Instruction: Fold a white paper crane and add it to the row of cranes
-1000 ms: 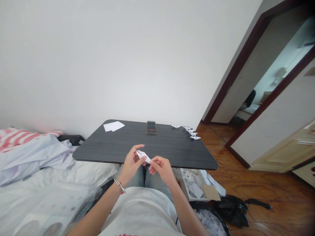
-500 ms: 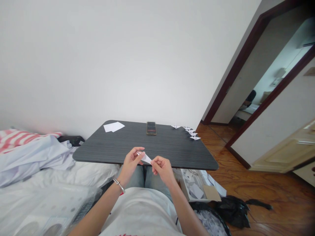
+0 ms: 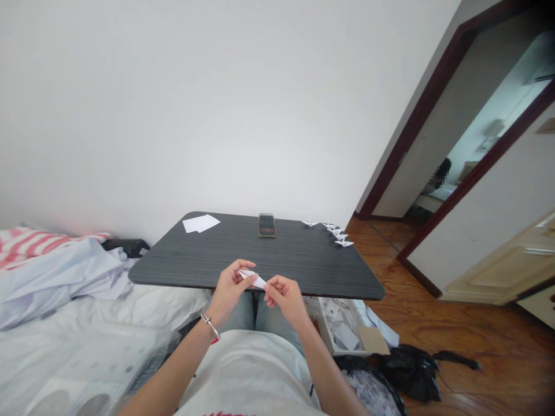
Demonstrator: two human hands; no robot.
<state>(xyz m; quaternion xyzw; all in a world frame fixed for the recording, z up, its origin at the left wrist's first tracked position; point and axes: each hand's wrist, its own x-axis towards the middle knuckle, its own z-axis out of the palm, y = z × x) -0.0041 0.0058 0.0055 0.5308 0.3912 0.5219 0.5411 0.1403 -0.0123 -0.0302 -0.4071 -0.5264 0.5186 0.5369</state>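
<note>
Between my two hands is a small piece of folded white paper, narrow and pointed, just above the near edge of the dark table. My left hand pinches its left part between thumb and fingers. At the paper's right tip, my right hand grips it with thumb and bent forefinger. Several white paper cranes stand at the table's right end, one crane a little apart. Flat white paper sheets lie at the far left.
A phone rests at the table's back, by the wall. Below on the right are a box of paper pieces and a black bag of scraps. A bed with clothes is on the left. Someone is partly visible through the doorway.
The folded paper has tilted slightly and my left thumb has shifted along it. Both hands keep hold of it; the things on the table have not moved.
</note>
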